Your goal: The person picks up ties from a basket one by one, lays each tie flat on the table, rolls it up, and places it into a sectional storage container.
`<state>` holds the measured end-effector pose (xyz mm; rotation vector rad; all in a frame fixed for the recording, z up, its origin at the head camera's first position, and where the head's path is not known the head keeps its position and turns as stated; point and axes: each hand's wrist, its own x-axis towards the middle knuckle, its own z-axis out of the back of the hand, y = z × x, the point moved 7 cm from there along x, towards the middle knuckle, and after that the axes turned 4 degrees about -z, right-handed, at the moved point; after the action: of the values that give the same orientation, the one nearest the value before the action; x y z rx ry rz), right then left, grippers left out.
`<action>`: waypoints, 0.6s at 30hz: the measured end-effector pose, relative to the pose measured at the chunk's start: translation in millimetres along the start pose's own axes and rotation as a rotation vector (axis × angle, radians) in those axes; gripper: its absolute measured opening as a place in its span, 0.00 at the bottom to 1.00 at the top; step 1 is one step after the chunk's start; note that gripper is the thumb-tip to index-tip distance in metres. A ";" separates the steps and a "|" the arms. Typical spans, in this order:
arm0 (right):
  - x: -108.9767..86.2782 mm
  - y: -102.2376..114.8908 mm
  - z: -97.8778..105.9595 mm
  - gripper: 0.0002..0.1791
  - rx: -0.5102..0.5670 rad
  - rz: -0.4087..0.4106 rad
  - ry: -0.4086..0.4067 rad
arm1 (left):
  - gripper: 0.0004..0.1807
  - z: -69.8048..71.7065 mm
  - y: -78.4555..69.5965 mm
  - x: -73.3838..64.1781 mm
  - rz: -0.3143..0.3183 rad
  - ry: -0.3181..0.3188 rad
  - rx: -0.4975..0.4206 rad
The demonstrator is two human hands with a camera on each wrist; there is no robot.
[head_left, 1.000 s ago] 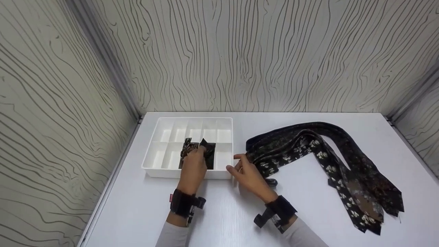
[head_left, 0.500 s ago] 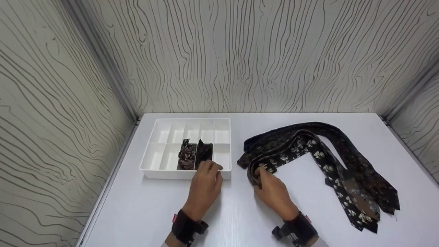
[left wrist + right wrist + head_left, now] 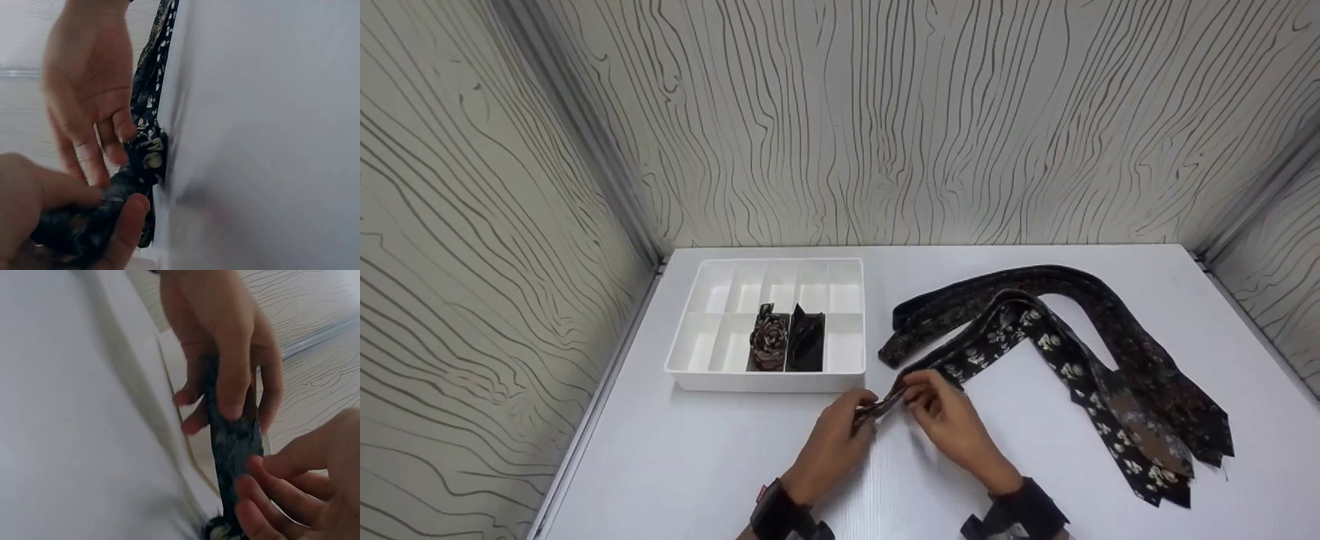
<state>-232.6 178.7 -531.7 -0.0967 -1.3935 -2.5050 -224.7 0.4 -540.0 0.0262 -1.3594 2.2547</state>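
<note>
My left hand point(image 3: 840, 442) pinches the end of a dark floral necktie point(image 3: 994, 330) between thumb and fingers, just in front of the tray. In the right wrist view, the held stretch of tie point(image 3: 228, 450) hangs flat and narrow below that hand's thumb. My right hand point(image 3: 956, 431) is beside the same tie, its fingers loosely bent at the tie's edge. Whether they touch it is hard to tell. A white divided tray point(image 3: 769, 382) holds a rolled floral tie point(image 3: 769, 341) and a folded black cloth piece point(image 3: 807, 343) in neighbouring front compartments.
Behind the held tie, more dark patterned ties point(image 3: 1080, 281) lie bent across the right of the white table point(image 3: 720, 465), their wide ends toward the front right. Wood-grain patterned walls point(image 3: 885, 135) stand behind and at both sides.
My left hand came out of the tray, moved right and took the tie's end. The right hand left the tray's corner and first grasped that tie. The tie's end is drawn left toward me.
</note>
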 end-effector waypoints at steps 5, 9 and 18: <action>18.9 -6.6 16.2 0.32 -0.399 0.175 -0.118 | 0.11 9.9 1.4 5.0 0.024 -0.010 -0.190; 42.4 -17.6 23.7 0.23 -0.520 0.196 -0.082 | 0.10 19.2 -3.5 10.1 -0.017 -0.049 -0.223; 66.1 -64.8 88.0 0.10 -0.710 0.128 -0.241 | 0.11 62.5 -0.9 13.7 -0.064 -0.211 -0.283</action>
<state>-319.9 271.7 -525.5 -0.6160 -0.4725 -2.8107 -251.0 -45.8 -504.4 0.2115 -1.7523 2.0330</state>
